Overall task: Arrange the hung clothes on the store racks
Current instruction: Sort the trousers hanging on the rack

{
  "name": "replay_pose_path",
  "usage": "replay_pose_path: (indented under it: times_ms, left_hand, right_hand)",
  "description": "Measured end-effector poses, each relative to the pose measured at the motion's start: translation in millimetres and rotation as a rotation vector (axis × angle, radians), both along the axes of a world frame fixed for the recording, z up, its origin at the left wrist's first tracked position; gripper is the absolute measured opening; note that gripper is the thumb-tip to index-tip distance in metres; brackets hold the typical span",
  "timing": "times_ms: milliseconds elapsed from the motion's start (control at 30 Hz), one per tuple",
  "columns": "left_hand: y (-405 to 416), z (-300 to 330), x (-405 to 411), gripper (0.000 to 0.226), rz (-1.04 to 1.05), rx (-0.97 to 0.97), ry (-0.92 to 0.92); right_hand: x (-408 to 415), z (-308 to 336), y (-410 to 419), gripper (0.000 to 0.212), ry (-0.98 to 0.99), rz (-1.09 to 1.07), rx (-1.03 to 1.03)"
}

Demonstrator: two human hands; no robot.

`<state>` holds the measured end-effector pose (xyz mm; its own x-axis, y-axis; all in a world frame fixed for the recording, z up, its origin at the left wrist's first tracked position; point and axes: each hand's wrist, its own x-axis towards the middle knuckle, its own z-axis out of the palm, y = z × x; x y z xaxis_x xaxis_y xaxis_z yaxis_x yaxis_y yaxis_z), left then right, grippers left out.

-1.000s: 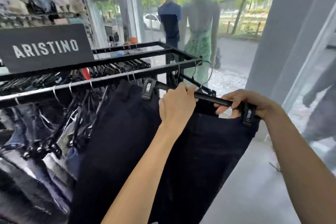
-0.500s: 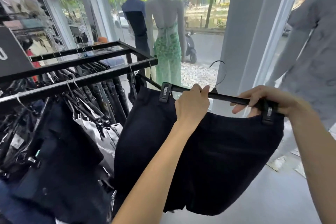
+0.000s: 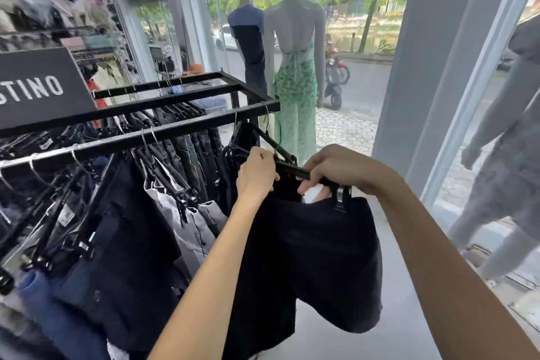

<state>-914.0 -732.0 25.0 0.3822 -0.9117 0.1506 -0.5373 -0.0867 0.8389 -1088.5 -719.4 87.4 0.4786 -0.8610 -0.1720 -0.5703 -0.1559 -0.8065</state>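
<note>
The person stands at the end of the black rack [image 3: 187, 114] with both hands on 1 black clip hanger [image 3: 295, 172]; the left hand [image 3: 255, 175] has its grip curled round the bar near the hook, and the right hand [image 3: 336, 169] has its grip closed over the bar beside the outer clip [image 3: 340, 194]; dark shorts [image 3: 315, 257] hang from that hanger, just off the rack's near corner and not yet among the others.

The shorts look soft and fairly light, so I judge they will sag and swing rather than hold a shape; the waistband already droops between the clips. The hanger is the stiff part and the sensible place to hold; the cloth itself could slip out of a clip if tugged.

The rack serves as the container here; its near rail carries a crowded row of jeans and dark trousers [image 3: 187, 152] on wire hooks, packed close together. Whether the hook of the held hanger is over the rail I cannot tell. 2 mannequins [image 3: 295, 38] stand by the window beyond.
</note>
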Motion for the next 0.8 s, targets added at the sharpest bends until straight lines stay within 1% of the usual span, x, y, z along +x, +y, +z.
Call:
replay_pose_path:
  times_ms: [100, 133, 200, 267, 333, 367, 433, 467, 500, 567, 633, 700, 800]
  left_hand:
    - [-2, -3, 16, 0.020, 0.038, 0.004, 0.079]
    - [-2, -4, 19, 0.022, 0.062, 0.011, 0.069]
    - [-1, -3, 25, 0.024, 0.160, -0.008, -0.051]
    - [2, -1, 33, 0.022, 0.266, -0.112, -0.129]
    - [0, 0, 43, 0.023, 0.310, -0.187, -0.200]
    - [-1, -1, 47, 0.029, 0.316, -0.154, -0.274]
    - [-7, -6, 53, 0.048, 0.317, 0.008, -0.437]
    - [-8, -6, 54, 0.056, 0.304, 0.076, -0.474]
    - [-9, -4, 54, 0.061, 0.281, 0.114, -0.475]
    - [-11, 4, 53, 0.068, 0.224, 0.157, -0.394]
    - [-14, 15, 51, 0.070, 0.173, 0.189, -0.262]
    - [-18, 20, 47, 0.070, 0.134, 0.208, -0.177]
    - [-21, 20, 36, 0.063, 0.067, 0.177, -0.172]
  right_hand:
    - [25, -3, 3, 0.022, 0.066, -0.027, -0.082]
    - [27, -3, 5, 0.021, 0.086, -0.016, -0.090]
    - [19, -2, 6, 0.016, 0.108, 0.033, -0.085]
    - [2, 4, 8, 0.018, 0.088, 0.072, -0.060]
    - [-16, 9, 10, 0.022, 0.042, 0.089, -0.043]
    - [-24, 11, 11, 0.022, 0.021, 0.099, -0.034]
    - [-39, 13, 12, 0.020, -0.014, 0.112, -0.010]
    - [-47, 13, 13, 0.023, -0.031, 0.118, 0.009]
    - [-56, 13, 14, 0.028, -0.047, 0.121, 0.031]
    - [-76, 10, 13, 0.036, -0.071, 0.113, 0.086]
    - [-96, 6, 14, 0.033, -0.100, 0.110, 0.151]
    - [-112, 4, 16, 0.028, -0.127, 0.100, 0.197]
    - [-127, 3, 22, 0.028, -0.132, 0.082, 0.208]
